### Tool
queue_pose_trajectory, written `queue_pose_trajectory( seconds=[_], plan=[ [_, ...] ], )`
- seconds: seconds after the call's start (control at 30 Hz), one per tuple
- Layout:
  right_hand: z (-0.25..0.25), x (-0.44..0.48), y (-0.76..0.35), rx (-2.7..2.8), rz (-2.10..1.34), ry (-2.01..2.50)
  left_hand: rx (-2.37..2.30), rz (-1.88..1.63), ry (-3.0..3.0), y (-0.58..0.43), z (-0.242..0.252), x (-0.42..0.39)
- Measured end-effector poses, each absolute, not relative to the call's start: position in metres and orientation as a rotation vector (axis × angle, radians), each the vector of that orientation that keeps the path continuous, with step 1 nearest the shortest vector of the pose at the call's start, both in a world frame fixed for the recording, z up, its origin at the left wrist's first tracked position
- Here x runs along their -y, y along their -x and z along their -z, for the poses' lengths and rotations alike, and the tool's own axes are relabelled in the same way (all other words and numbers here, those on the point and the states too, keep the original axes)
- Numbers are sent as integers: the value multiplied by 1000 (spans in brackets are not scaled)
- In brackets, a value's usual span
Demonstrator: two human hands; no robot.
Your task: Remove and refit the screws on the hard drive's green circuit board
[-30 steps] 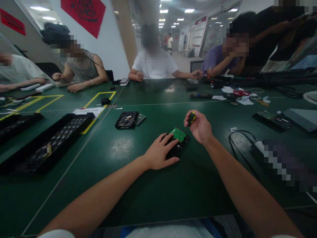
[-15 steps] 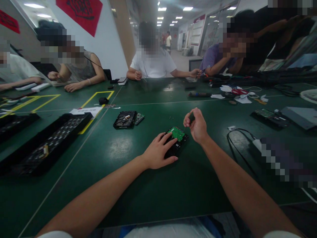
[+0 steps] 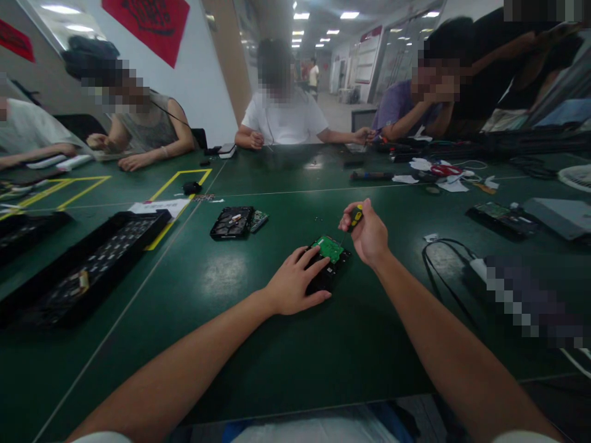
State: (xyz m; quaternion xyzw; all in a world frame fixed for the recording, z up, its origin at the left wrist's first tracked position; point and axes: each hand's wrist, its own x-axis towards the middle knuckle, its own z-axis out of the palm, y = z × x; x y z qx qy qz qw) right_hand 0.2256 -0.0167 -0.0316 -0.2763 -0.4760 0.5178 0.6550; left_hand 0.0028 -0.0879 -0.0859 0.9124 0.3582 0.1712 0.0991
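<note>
A black hard drive lies on the green table in front of me, its green circuit board facing up. My left hand rests flat across the drive, fingers spread, two fingertips reaching onto the board. In my right hand is a screwdriver with a black and yellow handle. Its thin shaft slants down to the far right part of the board; whether the tip sits in a screw is too small to tell. Several tiny bits, perhaps screws, lie on the table beyond the drive.
To the left lie another opened drive and a loose circuit board. A long black tray stands further left. On the right are a drive, a black cable and a power strip, partly blurred. Several people sit across the table.
The screwdriver handle has turned in my right hand, so its yellow part now shows, and the fingers have shifted around it. My left hand and the drive stay in place.
</note>
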Motion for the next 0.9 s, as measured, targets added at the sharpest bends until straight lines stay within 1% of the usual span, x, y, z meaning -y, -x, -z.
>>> queue_pose_trajectory(
  seconds=[0.17,0.53,0.9],
  plan=[
    [39,13,-223,1053,-1157,607,-1048,-517,-2707,-3,85,88],
    [27,22,-224,1088,-1186,649,-1046,-527,-2713,-3,84,88],
    [27,23,-226,1068,-1116,655,-1045,-535,-2718,-4,84,88]
  ],
)
